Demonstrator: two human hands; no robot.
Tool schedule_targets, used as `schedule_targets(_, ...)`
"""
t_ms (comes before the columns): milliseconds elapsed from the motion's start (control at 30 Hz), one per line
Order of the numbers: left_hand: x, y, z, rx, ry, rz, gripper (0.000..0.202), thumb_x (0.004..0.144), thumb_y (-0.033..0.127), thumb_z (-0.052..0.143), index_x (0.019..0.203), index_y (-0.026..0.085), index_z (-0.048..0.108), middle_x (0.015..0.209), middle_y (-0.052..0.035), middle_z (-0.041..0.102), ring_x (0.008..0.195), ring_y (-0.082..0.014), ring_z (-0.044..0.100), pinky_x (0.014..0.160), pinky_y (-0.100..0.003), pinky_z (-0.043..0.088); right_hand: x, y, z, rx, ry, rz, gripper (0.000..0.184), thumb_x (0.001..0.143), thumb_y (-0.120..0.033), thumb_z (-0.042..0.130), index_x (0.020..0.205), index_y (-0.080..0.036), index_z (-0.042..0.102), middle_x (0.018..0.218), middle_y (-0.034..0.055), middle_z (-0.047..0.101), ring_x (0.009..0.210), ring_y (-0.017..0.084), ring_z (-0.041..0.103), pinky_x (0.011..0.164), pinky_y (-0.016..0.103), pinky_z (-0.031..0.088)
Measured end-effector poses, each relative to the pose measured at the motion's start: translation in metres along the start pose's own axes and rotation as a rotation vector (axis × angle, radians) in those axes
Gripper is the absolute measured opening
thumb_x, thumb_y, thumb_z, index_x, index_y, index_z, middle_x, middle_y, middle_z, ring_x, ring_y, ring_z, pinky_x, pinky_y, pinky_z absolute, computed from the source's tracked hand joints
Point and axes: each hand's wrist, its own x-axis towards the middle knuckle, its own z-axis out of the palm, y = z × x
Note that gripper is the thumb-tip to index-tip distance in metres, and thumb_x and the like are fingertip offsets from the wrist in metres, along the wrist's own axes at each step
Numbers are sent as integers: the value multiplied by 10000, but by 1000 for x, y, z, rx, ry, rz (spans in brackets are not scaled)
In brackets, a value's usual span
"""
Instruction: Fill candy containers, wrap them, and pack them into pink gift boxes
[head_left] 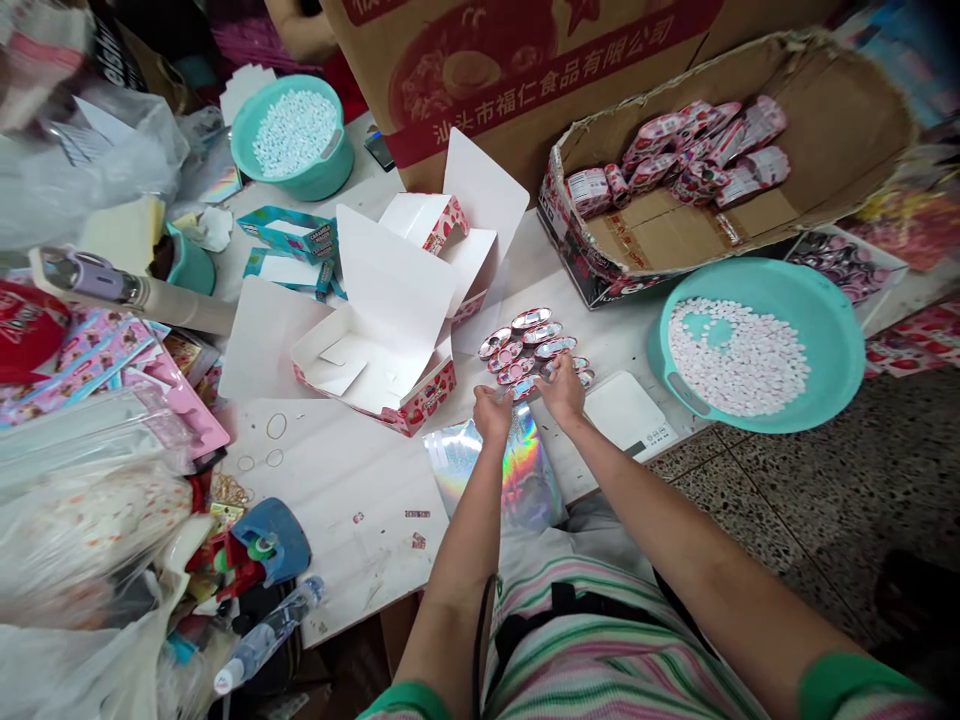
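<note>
My left hand (493, 412) and my right hand (561, 390) reach over a white table, side by side. Their fingertips are at the near edge of a cluster of small round pink-and-silver tins (527, 347). I cannot tell whether either hand grips a tin. Under my wrists lies a holographic foil bag (525, 480). To the left stands an open white carton with a strawberry print (382, 345). A white digital scale (630, 418) sits to the right of my right hand.
A teal basin of white candies (825, 340) stands at the right, and another (292, 170) at the back. A cardboard box (600, 225) holds pink packets. Plastic bags, rubber bands, a water bottle (266, 635) and flat cartons crowd the table's left side.
</note>
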Motion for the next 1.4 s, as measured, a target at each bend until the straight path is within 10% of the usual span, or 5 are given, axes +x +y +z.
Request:
schedule_targets(300, -25, -108, -71, 209, 235, 371, 250, 814, 336, 509, 1019, 193, 519, 1030, -104, 585, 1040, -256, 510, 947, -386, 368, -27, 8, -15, 164, -19, -189, 334, 814, -434, 486, 1041, -190, 475, 737, 2, 579, 637, 168, 543, 620, 276, 389)
schedule_targets(500, 15, -141, -117, 320, -11, 358, 447, 620, 275, 706, 1035, 209, 555, 1104, -106, 568, 1108, -295, 465, 962, -411, 358, -77, 36, -43, 134, -153, -354, 342, 844, -457, 453, 1061, -196, 500, 764, 15, 594, 639, 163, 554, 648, 283, 422)
schedule_targets(767, -8, -118, -140, -41, -162, 271, 241, 631, 358, 672, 782, 210, 556, 703, 24, 600, 557, -111, 502, 549, -224, 406, -132, 42, -61, 62, -214, -527, 233, 864, -364, 460, 1011, -209, 553, 806, 30, 613, 733, 179, 581, 663, 303, 470)
schedule_targets(1100, -149, -24, -183, -563, -373, 139, 361, 608, 488, 732, 646, 143, 632, 563, 18, 547, 492, -73, 431, 473, -190, 343, -177, -59, -114, 87, -62, -1112, 390, 847, -300, 541, 1231, -236, 530, 1166, 89, 595, 1113, 237, 521, 947, 442, 443)
schedule_targets(1400, -202, 0, -185, -723, -299, 93, 452, 649, 589, 659, 603, 150, 563, 490, 48, 438, 427, -49, 328, 406, -181, 260, -208, -52, -126, 32, 126, -1223, 408, 875, -205, 514, 1282, -234, 510, 1124, 57, 650, 1049, 216, 579, 921, 410, 474)
